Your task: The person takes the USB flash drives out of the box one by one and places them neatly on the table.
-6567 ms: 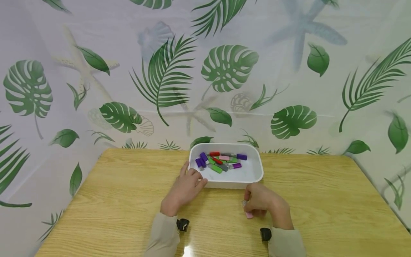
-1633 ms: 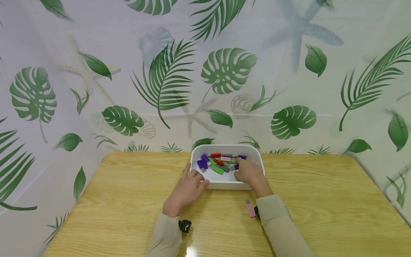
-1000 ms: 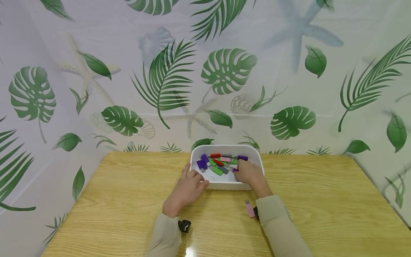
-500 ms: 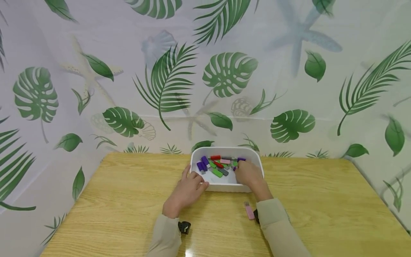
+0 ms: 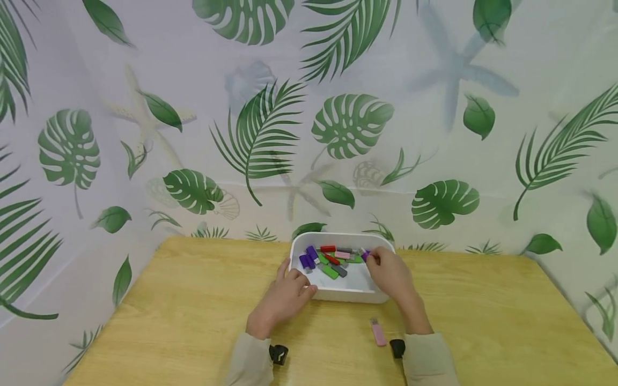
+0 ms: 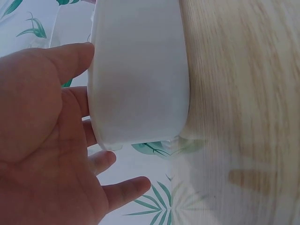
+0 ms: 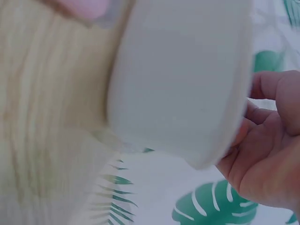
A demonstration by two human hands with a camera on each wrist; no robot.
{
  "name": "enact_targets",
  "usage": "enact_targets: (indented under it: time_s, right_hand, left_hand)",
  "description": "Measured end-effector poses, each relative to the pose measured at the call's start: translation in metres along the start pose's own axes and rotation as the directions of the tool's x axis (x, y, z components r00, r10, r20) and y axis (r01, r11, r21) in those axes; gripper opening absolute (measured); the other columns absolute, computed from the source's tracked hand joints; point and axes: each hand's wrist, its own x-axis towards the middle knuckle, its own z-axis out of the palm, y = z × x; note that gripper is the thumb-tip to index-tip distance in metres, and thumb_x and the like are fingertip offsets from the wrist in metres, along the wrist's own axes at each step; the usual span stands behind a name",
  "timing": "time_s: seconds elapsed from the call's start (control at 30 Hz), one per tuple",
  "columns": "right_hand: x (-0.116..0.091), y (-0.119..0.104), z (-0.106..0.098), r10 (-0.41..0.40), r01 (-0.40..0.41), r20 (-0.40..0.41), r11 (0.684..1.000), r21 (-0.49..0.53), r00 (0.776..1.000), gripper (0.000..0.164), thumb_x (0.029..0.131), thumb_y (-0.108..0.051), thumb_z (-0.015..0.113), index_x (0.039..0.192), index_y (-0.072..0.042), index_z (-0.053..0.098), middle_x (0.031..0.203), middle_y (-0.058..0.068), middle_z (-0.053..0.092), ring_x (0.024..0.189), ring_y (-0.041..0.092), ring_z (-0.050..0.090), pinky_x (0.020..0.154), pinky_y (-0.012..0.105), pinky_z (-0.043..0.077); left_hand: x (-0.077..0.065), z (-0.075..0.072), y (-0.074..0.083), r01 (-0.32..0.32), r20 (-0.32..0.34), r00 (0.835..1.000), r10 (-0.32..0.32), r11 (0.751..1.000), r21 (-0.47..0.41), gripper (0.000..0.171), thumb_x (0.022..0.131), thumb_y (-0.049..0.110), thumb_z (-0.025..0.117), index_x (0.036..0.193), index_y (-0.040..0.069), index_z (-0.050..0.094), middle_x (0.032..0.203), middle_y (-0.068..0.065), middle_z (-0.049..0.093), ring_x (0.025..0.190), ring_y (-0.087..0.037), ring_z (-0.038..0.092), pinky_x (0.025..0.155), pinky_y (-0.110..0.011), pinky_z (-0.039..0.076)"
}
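A white plastic box (image 5: 347, 294) holds several USB sticks in purple, green, red, grey and pink. Over its right end my right hand (image 5: 393, 273) pinches a purple USB stick (image 5: 365, 254) between thumb and fingers, metal plug pointing up and left. In the right wrist view that stick is hidden behind the box wall. My left hand (image 5: 282, 297) rests at the box's front left corner, fingers spread, fingertips on the rim (image 6: 92, 70). A pink USB stick (image 5: 379, 333) lies on the table in front of the box.
The wooden table (image 5: 193, 311) runs back to a hanging cloth (image 5: 270, 214) printed with leaves, right behind the box. Inside the box, two purple sticks (image 5: 306, 261) lie at the left, a green one (image 5: 330, 272) near the front.
Seconds ago my right hand lays the pink USB stick on the table, then reaches into the box. Now it has lifted a purple stick up and right. The left hand stays at the rim.
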Motion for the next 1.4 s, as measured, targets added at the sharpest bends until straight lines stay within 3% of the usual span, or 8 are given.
enact_targets:
  time_s: [0.13, 0.57, 0.77, 1.03, 1.13, 1.3, 1.4]
  right_hand:
    - [-0.013, -0.002, -0.008, 0.032, -0.032, -0.006, 0.998, 0.051, 0.999, 0.022, 0.091, -0.015, 0.052, 0.104, 0.001, 0.061, 0.086, 0.009, 0.060, 0.074, 0.021, 0.052, 0.063, 0.032, 0.041]
    - [-0.027, -0.014, -0.037, 0.034, -0.027, -0.051, 0.992, 0.120, 0.998, 0.023, 0.090, -0.017, 0.054, 0.107, -0.003, 0.061, 0.091, 0.010, 0.063, 0.075, 0.021, 0.053, 0.062, 0.030, 0.041]
    - [-0.028, -0.010, -0.039, 0.019, -0.012, -0.054, 0.991, 0.132, 0.998, 0.021, 0.090, -0.015, 0.054, 0.105, -0.002, 0.061, 0.087, 0.009, 0.061, 0.074, 0.021, 0.052, 0.060, 0.030, 0.040]
    - [-0.030, -0.008, -0.037, -0.009, 0.014, -0.035, 0.988, 0.156, 0.999, 0.019, 0.090, -0.011, 0.050, 0.104, -0.007, 0.063, 0.070, 0.006, 0.052, 0.057, 0.017, 0.043, 0.049, 0.029, 0.034]
    - [-0.032, -0.010, -0.037, -0.037, 0.037, -0.003, 0.989, 0.141, 0.999, 0.025, 0.092, -0.009, 0.046, 0.104, -0.008, 0.068, 0.070, 0.007, 0.052, 0.052, 0.015, 0.038, 0.047, 0.028, 0.032]
    - [-0.034, -0.011, -0.035, -0.066, 0.050, 0.117, 0.989, 0.139, 0.991, 0.031, 0.095, -0.006, 0.041, 0.110, -0.006, 0.068, 0.087, 0.012, 0.062, 0.047, 0.013, 0.035, 0.044, 0.026, 0.031]
    - [-0.036, -0.012, -0.036, -0.061, 0.037, 0.176, 0.990, 0.138, 0.982, 0.025, 0.094, -0.007, 0.043, 0.106, -0.005, 0.065, 0.079, 0.009, 0.059, 0.050, 0.014, 0.038, 0.047, 0.026, 0.033]
  left_hand:
    - [-0.003, 0.004, 0.000, 0.001, 0.003, 1.000, -0.001, 1.000, -0.001, 0.033, 0.099, 0.035, 0.046, 0.098, 0.008, 0.066, 0.114, -0.010, 0.056, 0.141, -0.038, 0.011, 0.099, -0.058, 0.035]
    - [-0.002, 0.002, 0.001, 0.014, 0.015, 1.000, -0.014, 1.000, 0.000, 0.036, 0.100, 0.037, 0.044, 0.102, 0.008, 0.065, 0.116, -0.009, 0.055, 0.142, -0.036, 0.007, 0.100, -0.059, 0.033]
    - [-0.002, 0.002, 0.001, 0.018, 0.010, 1.000, -0.018, 1.000, -0.014, 0.037, 0.100, 0.038, 0.043, 0.103, 0.008, 0.066, 0.118, -0.010, 0.055, 0.143, -0.035, 0.004, 0.098, -0.062, 0.034]
    - [-0.002, 0.002, 0.000, 0.013, 0.010, 1.000, -0.013, 1.000, -0.008, 0.038, 0.100, 0.038, 0.042, 0.103, 0.009, 0.066, 0.118, -0.009, 0.055, 0.142, -0.036, 0.006, 0.098, -0.061, 0.035]
    - [-0.002, 0.003, 0.000, 0.016, 0.013, 1.000, -0.016, 1.000, -0.010, 0.038, 0.100, 0.039, 0.042, 0.103, 0.009, 0.066, 0.119, -0.009, 0.055, 0.142, -0.036, 0.005, 0.098, -0.061, 0.034]
    - [-0.002, 0.003, -0.001, 0.010, 0.011, 1.000, -0.010, 1.000, 0.001, 0.039, 0.100, 0.039, 0.042, 0.104, 0.009, 0.066, 0.118, -0.010, 0.055, 0.142, -0.036, 0.005, 0.098, -0.061, 0.035]
    - [-0.002, 0.004, -0.001, 0.008, 0.013, 1.000, -0.008, 1.000, 0.005, 0.039, 0.100, 0.039, 0.041, 0.104, 0.009, 0.066, 0.119, -0.010, 0.055, 0.142, -0.036, 0.005, 0.098, -0.061, 0.035]
